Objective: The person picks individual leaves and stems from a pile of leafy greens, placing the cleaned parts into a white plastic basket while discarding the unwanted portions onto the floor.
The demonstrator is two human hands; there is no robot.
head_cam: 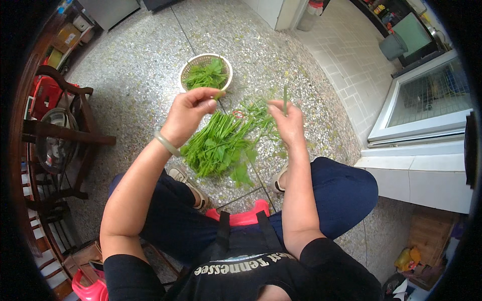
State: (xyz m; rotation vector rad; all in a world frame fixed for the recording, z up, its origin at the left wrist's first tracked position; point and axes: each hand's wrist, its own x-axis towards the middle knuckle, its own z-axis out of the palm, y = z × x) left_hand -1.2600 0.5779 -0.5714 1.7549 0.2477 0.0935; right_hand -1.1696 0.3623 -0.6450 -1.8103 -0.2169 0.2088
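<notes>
Thumb and fingers of my left hand (190,113) pinch a small green piece of stem (219,95); a pale bangle (167,143) circles that wrist. Opposite it, my right hand (289,122) grips a short green stalk (285,98) that points up, its fingers slightly blurred. Below and between the hands, a pile of leafy green vegetables (218,146) lies on the floor, stalks towards the far side. Loose stem scraps (260,114) are scattered near my right hand, with a red ring (238,114) among them. Beyond my left hand, a white plastic colander (183,71) holds more greens (207,75).
Speckled terrazzo floor (131,75) surrounds the pile. A pink plastic stool (241,217) shows between my legs. At left stands a dark wooden chair (71,133) beside a wire-handled pot or lid (56,139). A white-framed glass door (425,98) and a tiled ledge (418,171) are at right.
</notes>
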